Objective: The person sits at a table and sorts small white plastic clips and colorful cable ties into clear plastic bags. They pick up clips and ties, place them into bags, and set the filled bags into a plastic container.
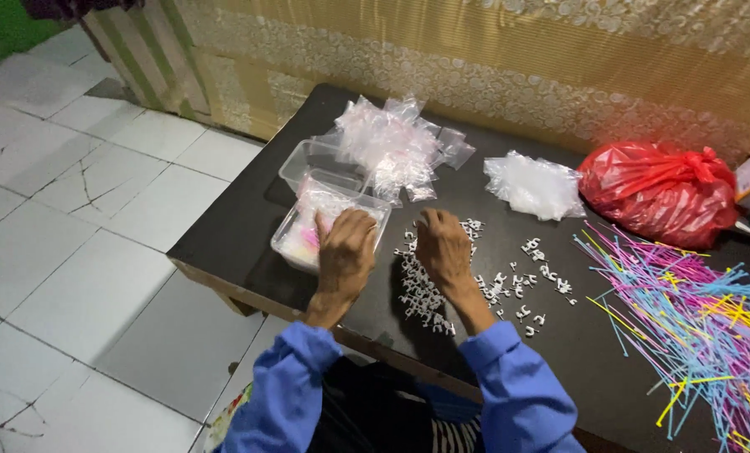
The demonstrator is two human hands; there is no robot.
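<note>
1. Blue sleeves at the near edge belong to a person seated at a low black table.
2. Small white plastic clips lie scattered on the table around and beyond the right hand.
3. That right hand rests palm down among the clips, fingers curled; whether it pinches one cannot be told.
4. Just beside it, the left hand rests on the rim of a clear plastic tub, fingers bent, nothing seen in its grasp.
5. To the right, thin coloured plastic sticks spread in a loose heap.
6. Farther back lie small clear bags, another clear bag and a tied red plastic bag.
</note>
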